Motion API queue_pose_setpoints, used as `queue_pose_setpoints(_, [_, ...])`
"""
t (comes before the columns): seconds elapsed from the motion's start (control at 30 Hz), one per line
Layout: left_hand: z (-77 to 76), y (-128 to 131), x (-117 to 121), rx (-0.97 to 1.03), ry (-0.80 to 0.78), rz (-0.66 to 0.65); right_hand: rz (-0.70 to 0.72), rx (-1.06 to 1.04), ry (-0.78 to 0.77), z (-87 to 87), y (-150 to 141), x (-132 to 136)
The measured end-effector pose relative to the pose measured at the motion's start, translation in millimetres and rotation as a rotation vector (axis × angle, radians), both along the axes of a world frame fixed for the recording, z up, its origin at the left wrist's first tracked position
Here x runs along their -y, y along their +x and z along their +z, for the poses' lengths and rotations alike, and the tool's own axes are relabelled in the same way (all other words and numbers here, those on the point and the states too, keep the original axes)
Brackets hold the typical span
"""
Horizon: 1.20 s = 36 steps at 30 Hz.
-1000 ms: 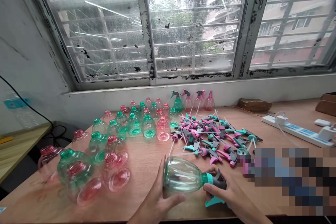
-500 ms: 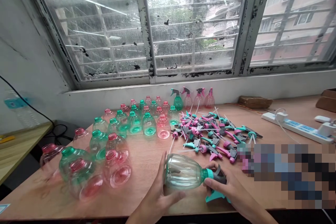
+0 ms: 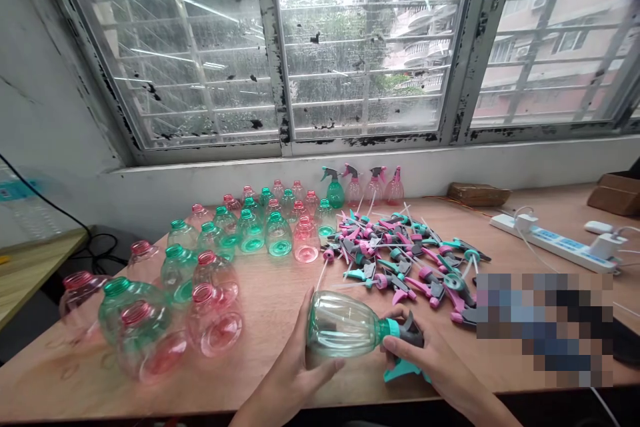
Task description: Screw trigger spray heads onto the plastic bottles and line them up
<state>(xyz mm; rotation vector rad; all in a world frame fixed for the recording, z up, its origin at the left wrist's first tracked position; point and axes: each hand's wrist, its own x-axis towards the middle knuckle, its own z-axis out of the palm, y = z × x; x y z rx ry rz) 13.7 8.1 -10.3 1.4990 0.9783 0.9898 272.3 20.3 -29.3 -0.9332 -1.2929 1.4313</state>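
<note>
A clear green spray bottle [image 3: 345, 328] lies on its side in the air above the table's front part, its base to the left and its neck to the right. Around the base end curls my left hand [image 3: 300, 363], fingers behind the bottle and thumb below it. My right hand [image 3: 427, 350] grips the neck end, thumb and fingers at the teal collar [image 3: 391, 328] of the grey and teal trigger sprayer [image 3: 404, 371]. The sprayer sits on the bottle's neck with its teal part pointing down. Part of the sprayer is hidden by the right hand.
Open pink and green bottles [image 3: 279, 237] stand at the left and centre. Loose trigger sprayers [image 3: 400, 250] with tubes lie heaped behind my right hand. Several bottles with sprayers [image 3: 353, 188] line the wall. A power strip [image 3: 555, 243] lies at right; a pixelated patch covers the front right.
The whole view has shifted slightly, with things standing a little further left. Both hands keep their hold on the spray bottle; its pose looks nearly the same.
</note>
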Motion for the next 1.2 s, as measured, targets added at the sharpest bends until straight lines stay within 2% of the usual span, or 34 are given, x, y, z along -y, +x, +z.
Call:
queue_pose_setpoints(0.17, [5.3, 1, -4, -0.003, -0.004, -0.027, 0.007, 0.009, -0.002, -0.4, 1, 0])
queue_pose_setpoints(0.43, [-5.7, -2, -5, 0.100, -0.069, -0.071, -0.020, -0.011, -0.012, -4.3, 3, -2])
queue_pose_setpoints(0.57, [-2.5, -3, -2, 0.045, -0.085, -0.097, -0.001, -0.018, -0.006, -1.7, 2, 1])
queue_pose_setpoints(0.7, [0.6, -3, 1, 0.071, -0.086, -0.068, 0.013, 0.005, 0.014, 0.7, 2, 2])
queue_pose_setpoints(0.93, [4.1, -1, 2, 0.064, -0.049, -0.108, 0.007, -0.028, 0.000, -4.4, 4, -3])
queue_pose_setpoints(1.2, [-6.1, -7, -4, -0.019, -0.009, -0.160, 0.033, -0.041, -0.007, -3.9, 4, 0])
